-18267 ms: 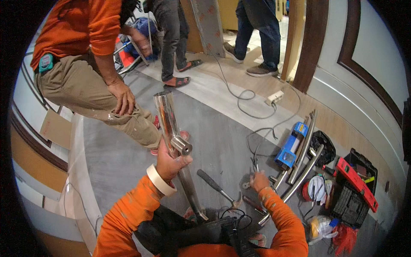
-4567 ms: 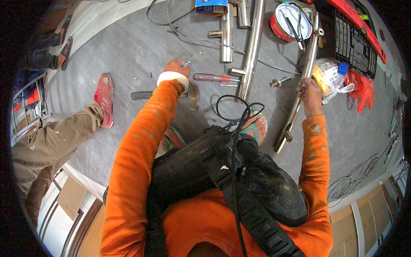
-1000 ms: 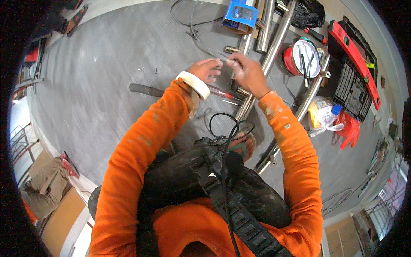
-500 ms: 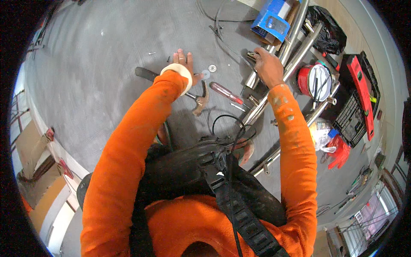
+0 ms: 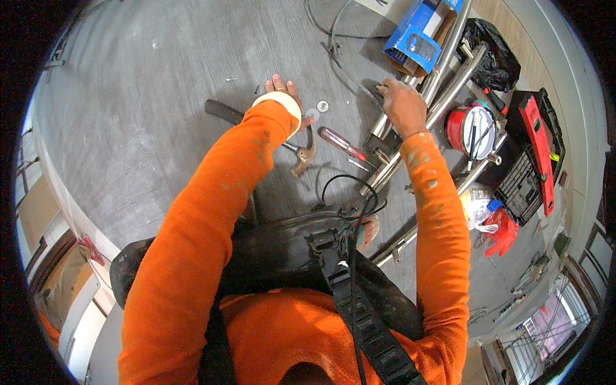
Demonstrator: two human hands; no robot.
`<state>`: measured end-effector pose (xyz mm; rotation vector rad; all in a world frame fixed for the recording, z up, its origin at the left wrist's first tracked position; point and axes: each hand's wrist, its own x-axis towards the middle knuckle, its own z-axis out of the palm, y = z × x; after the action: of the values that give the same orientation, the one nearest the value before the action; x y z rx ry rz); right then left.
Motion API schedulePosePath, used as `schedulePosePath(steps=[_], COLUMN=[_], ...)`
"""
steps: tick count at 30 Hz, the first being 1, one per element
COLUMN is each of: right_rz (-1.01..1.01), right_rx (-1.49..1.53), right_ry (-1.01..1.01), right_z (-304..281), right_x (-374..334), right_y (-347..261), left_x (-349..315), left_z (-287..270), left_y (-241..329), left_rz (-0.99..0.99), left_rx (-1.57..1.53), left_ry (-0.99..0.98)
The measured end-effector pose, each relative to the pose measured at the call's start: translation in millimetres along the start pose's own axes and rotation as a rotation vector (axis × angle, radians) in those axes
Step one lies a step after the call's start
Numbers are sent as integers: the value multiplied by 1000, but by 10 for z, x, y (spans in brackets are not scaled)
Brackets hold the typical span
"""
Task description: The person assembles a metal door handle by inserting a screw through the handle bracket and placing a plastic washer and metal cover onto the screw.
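Note:
My left hand [image 5: 283, 90] lies on the grey floor with fingers stretched out, a cream-coloured ring [image 5: 296, 110] around its wrist. Under that forearm passes a claw hammer [image 5: 223, 111], its head showing on the right side. Close to the thumb are a clear disc [image 5: 312, 115] and a round metal washer [image 5: 323, 106]. A screwdriver [image 5: 339, 140] with a clear and red handle lies between my hands. My right hand [image 5: 404, 108] is closed above the shiny metal tubes [image 5: 383, 126], beside a dark cable [image 5: 357, 83]. What its curled fingers hold is hidden.
An opened blue box [image 5: 414, 48] rests by the tubes. Farther right are a red-and-white tub [image 5: 461, 130], a black plastic bag [image 5: 491, 54], a red spirit level [image 5: 538, 151] on a black crate, and red gloves [image 5: 502, 232]. Small screws [image 5: 232, 79] lie beyond my left hand.
The whole view has shifted slightly. My left hand stays flat beside the hammer. The metal piece that showed at my right fingertips is now mostly hidden as that hand has turned a little.

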<state>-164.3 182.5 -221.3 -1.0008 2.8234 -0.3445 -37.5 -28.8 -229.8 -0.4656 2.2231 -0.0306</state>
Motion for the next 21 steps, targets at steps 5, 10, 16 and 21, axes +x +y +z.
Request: schedulePosePath(steps=[5,10,16,21], right_rz=[38,-20,83,224], right_rx=[28,-19,-19,9], right_ry=[-13,42,110,-55], right_z=[42,17,54,-37], right_x=[36,-13,-14,5], right_y=[-66,-77,-121,-139], left_x=[-1,-15,-34,-19], left_z=[16,-18,-62,-47], left_y=[-18,5,-5,29], left_rz=[1,11,4,-7], left_rx=[3,40,41,56], left_ry=[16,-1,-28,-37])
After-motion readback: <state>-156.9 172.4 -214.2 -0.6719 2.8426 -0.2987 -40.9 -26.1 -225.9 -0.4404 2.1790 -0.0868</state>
